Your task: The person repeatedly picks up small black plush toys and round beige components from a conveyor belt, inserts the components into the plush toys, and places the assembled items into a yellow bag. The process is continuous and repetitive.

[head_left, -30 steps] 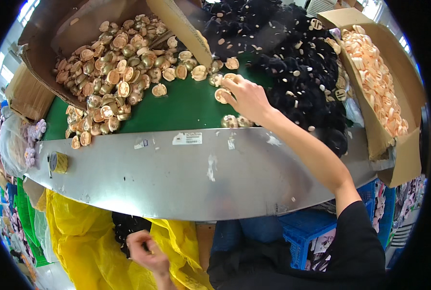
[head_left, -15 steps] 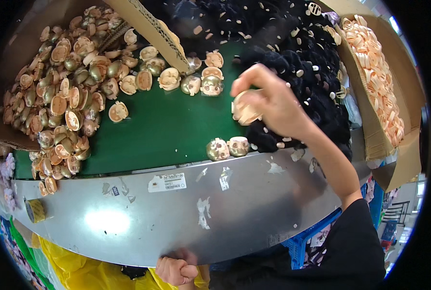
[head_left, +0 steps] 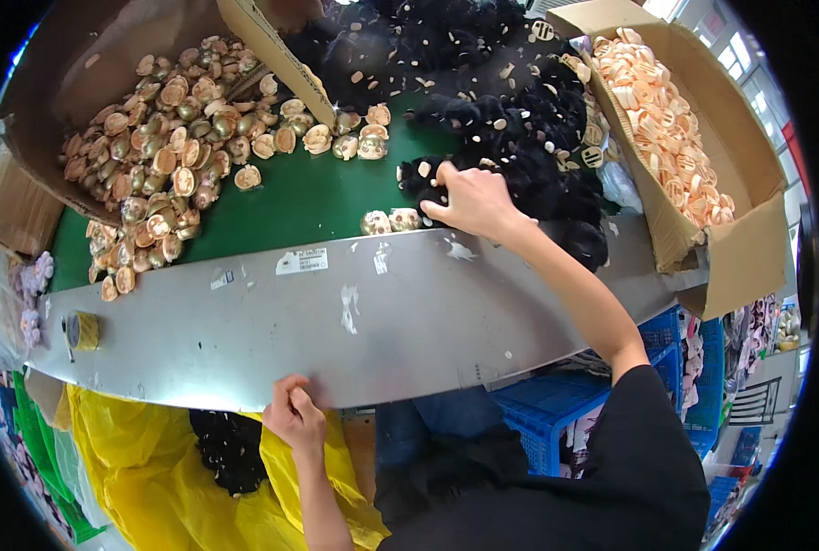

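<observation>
Apparently fuzzy black piece (head_left: 411, 180) at left edge of pile (head_left: 483, 112), on green tabletop (head_left: 308, 197); right hand (head_left: 472, 199) at it, fingers parted, grip unclear. Left hand (head_left: 296, 415): fingers curled, palm hidden. Glossy, rounded shells (head_left: 183, 182) partly behind cardboard (head_left: 276, 60).

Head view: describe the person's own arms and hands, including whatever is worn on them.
The right arm has a loose black sleeve reaching about the elbow, with a bare right forearm beyond it. The left forearm is bare where it shows; its sleeve is out of view. The right grip and left grip are ungloved, five-fingered hands.
</observation>
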The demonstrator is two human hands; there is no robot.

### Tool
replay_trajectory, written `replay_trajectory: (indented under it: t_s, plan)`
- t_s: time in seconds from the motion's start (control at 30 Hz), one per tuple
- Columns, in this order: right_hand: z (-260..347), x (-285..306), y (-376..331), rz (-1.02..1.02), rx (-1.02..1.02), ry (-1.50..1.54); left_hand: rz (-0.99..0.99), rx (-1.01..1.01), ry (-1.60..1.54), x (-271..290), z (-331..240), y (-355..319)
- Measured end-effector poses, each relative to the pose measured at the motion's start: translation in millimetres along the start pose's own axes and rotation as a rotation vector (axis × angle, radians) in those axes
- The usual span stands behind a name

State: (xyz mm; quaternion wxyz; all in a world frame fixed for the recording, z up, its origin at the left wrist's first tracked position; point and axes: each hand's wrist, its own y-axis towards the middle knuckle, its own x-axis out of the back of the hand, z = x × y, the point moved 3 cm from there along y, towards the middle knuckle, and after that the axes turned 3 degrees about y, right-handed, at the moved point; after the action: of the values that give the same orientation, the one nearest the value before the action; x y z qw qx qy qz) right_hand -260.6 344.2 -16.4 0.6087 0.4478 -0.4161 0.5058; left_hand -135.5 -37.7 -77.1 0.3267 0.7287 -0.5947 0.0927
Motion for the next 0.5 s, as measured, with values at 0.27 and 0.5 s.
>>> replay_trajectory:
  t_s: [0.27,0.5]
  plan:
    - [-27.8,-1.5,-4.6,-0.087,-0.141,0.210,0.024,0.200,-0.341,32.3,-20.3,-52.1]
    - [43.2,52.5,-73.6,-0.182,0.019,0.894,0.094,0.028,-0.313,37.5,-58.5,-61.6]
